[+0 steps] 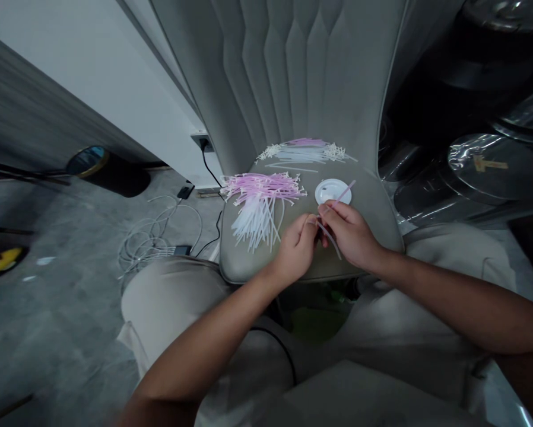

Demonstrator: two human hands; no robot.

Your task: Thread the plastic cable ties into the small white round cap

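My left hand [295,246] pinches the end of a thin whitish strip [331,238], which slants down to the right between my hands. My right hand [353,234] is closed on a thin pink strip [345,193] that sticks up over a small white dish [325,190]. The fingertips of both hands meet just below the dish, so the joint between the strips is hidden. Left of the dish lies a pile of pink strips [266,185] with white ends, above a fan of white strips [257,222]. Behind them is a row of pink and white strips [300,153].
Everything rests on a grey padded chair seat [364,172] between the knees. Coiled cable [148,240] and a dark cylinder [115,172] are on the floor at left. A plug sits in a wall socket [200,141]. Plastic-wrapped round items [484,169] stand at right.
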